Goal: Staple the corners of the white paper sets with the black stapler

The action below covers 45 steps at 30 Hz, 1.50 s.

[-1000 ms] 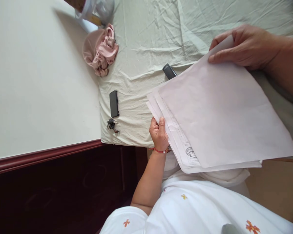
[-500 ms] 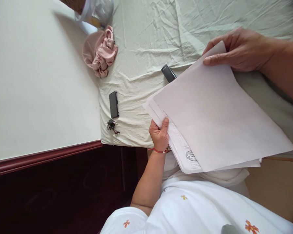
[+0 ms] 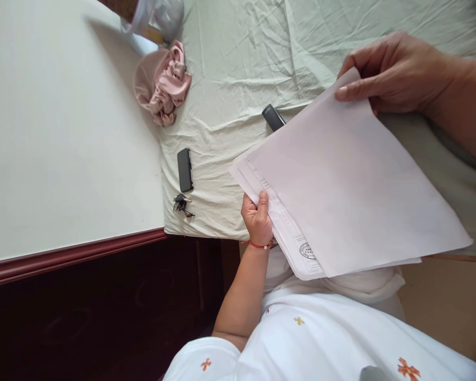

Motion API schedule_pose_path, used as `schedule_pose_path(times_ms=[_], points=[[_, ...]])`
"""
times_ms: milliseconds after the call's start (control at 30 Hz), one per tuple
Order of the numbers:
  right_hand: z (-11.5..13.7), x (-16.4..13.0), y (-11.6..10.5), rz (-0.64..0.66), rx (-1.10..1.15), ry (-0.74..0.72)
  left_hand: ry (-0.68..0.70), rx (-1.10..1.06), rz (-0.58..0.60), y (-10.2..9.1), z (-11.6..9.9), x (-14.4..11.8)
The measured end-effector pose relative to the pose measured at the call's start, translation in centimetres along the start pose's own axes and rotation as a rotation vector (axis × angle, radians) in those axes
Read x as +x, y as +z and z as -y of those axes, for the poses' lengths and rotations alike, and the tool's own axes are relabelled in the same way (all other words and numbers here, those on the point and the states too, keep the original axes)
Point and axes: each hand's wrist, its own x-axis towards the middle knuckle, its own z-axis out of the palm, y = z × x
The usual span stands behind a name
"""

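Observation:
My left hand (image 3: 257,217), with a red string bracelet at the wrist, is closed on the left edge of a stack of papers (image 3: 283,225), thumb on top. Printed lines and a round black stamp (image 3: 308,251) show along that edge. Over the stack lies a blank-faced white sheet of paper (image 3: 365,180). My right hand (image 3: 400,74) pinches this sheet's upper corner between thumb and fingers; the fingers behind it are partly hidden. The papers are held at a tilt above my lap.
A pale green cloth (image 3: 230,63) covers the surface ahead. On it lie a black phone-like object (image 3: 184,169), keys (image 3: 181,205), a dark device (image 3: 274,117) partly behind the papers, and pink fabric (image 3: 168,84). A clear plastic container (image 3: 154,21) stands at the back, beside a white wall (image 3: 63,116).
The top sheet and the papers have shifted slightly left. My right hand has risen a little, still pinching the corner, and slightly more print shows near my left thumb.

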Motion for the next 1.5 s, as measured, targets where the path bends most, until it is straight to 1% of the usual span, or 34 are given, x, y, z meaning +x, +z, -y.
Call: schedule_pose_path(times_ms=[100,167,333,467,567,700,800,967,1133,1300,1367,1500], points=[[0.1,0.0,0.3,-0.074,-0.028,-0.015,0.001,-0.009,-0.009,0.2,-0.3,0.0],[0.2,0.0,0.5,-0.097,-0.033,-0.006,0.005,-0.026,-0.008,0.3,-0.4,0.0],[0.1,0.1,0.4,-0.092,-0.026,0.012,0.001,-0.006,-0.007,0.3,-0.6,-0.1],[0.1,0.2,0.2,-0.093,-0.021,0.029,-0.014,-0.004,-0.028,0.4,-0.7,-0.1],[0.2,0.2,-0.1,-0.061,-0.02,0.052,-0.023,-0.042,-0.03,0.5,-0.8,-0.1],[0.1,0.3,-0.5,0.047,-0.062,0.036,-0.034,-0.07,-0.025,0.7,-1.1,-0.2],[-0.1,0.5,-0.8,0.095,-0.088,0.014,-0.051,-0.075,-0.061,0.9,-1.2,-0.3],[-0.5,0.7,-1.0,0.118,-0.095,-0.008,-0.052,-0.126,-0.142,1.1,-1.1,-0.3],[-0.4,0.5,-0.9,0.177,-0.086,-0.025,-0.065,-0.088,-0.157,1.0,-1.1,-0.4],[-0.3,0.6,-0.9,0.191,-0.147,0.001,-0.083,-0.094,-0.218,1.0,-1.1,-0.5],[-0.4,0.6,-0.9,0.198,-0.185,0.018,-0.084,-0.088,-0.222,1.1,-1.1,-0.5],[-0.5,0.7,-0.6,0.19,-0.27,0.046,-0.067,-0.097,-0.167,0.9,-1.0,-0.5]])
